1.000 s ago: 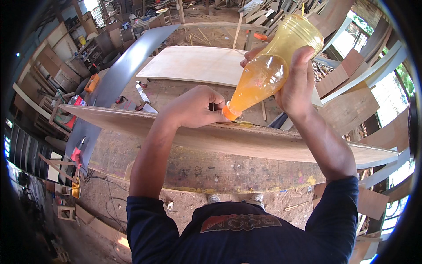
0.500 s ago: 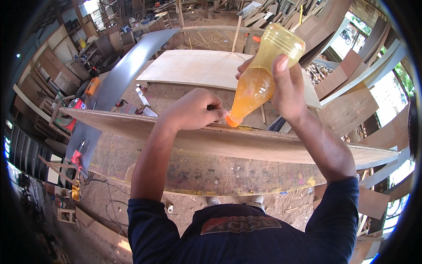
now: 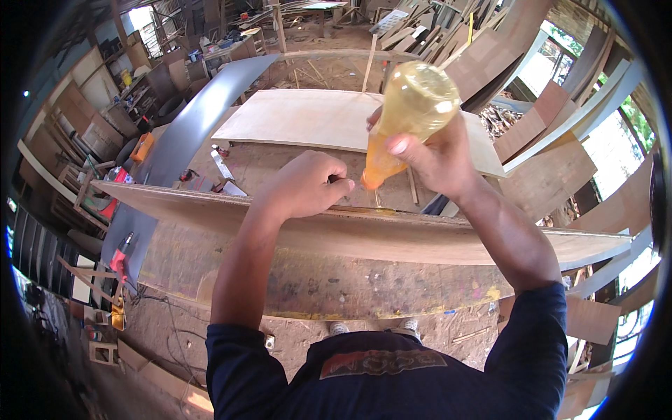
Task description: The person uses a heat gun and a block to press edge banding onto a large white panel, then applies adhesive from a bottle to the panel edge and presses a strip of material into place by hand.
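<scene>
Tilted neck-down in my right hand point(image 3: 437, 157) is a see-through plastic bottle point(image 3: 416, 98) with yellow-orange liquid and an orange nozzle. My fingers wrap its narrowing lower half. A thin strand of liquid hangs from the nozzle to the top edge of a long wooden board point(image 3: 392, 238), where a wet yellowish streak lies. The board stands on its long edge across the worktable point(image 3: 336, 287). Just left of the nozzle, my left hand point(image 3: 304, 183) is closed over the board's top edge, its thumb and forefinger curled toward each other. Its other fingers are partly hidden.
Beyond the board lie a pale flat panel point(image 3: 301, 115) and a metal blade-like tool point(image 3: 222, 162). A shiny grey sheet point(image 3: 203, 98) runs along the left, with a red-handled power tool point(image 3: 120, 262) near it. Stacked boards point(image 3: 553, 175) crowd the right.
The bottle has tipped further upside down and its nozzle has lifted off the board's edge, away from my left thumb. A wet streak now shows there. My left hand stays at the edge.
</scene>
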The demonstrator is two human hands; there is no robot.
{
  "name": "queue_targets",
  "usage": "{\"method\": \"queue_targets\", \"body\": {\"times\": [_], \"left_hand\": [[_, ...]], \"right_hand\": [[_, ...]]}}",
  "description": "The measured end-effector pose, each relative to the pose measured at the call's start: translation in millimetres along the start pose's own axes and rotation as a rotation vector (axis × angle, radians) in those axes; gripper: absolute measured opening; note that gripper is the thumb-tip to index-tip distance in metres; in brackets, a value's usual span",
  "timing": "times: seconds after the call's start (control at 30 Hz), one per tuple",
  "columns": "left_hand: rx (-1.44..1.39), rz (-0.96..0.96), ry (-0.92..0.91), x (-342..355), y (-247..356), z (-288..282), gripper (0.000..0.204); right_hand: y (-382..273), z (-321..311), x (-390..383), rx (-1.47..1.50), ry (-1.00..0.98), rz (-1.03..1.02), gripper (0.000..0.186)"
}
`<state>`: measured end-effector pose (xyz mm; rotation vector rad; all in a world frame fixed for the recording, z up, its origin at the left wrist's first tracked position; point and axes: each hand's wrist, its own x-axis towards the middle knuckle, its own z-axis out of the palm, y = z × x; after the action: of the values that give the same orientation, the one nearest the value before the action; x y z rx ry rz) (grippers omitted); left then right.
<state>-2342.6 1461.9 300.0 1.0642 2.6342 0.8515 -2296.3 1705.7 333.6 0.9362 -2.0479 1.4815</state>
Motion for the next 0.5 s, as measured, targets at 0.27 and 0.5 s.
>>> {"method": "queue_targets", "body": {"times": [0.27, 0.5], "left_hand": [[-0.238, 0.089, -0.161, -41, 2, -5, 0.045], [0.003, 0.180, -0.188, -79, 15, 29, 0.052]], "right_hand": [[-104, -89, 16, -1.063, 0.049, -0.522, 0.074], [-131, -158, -10, -1.345, -0.099, -0.182, 0.077]]}}
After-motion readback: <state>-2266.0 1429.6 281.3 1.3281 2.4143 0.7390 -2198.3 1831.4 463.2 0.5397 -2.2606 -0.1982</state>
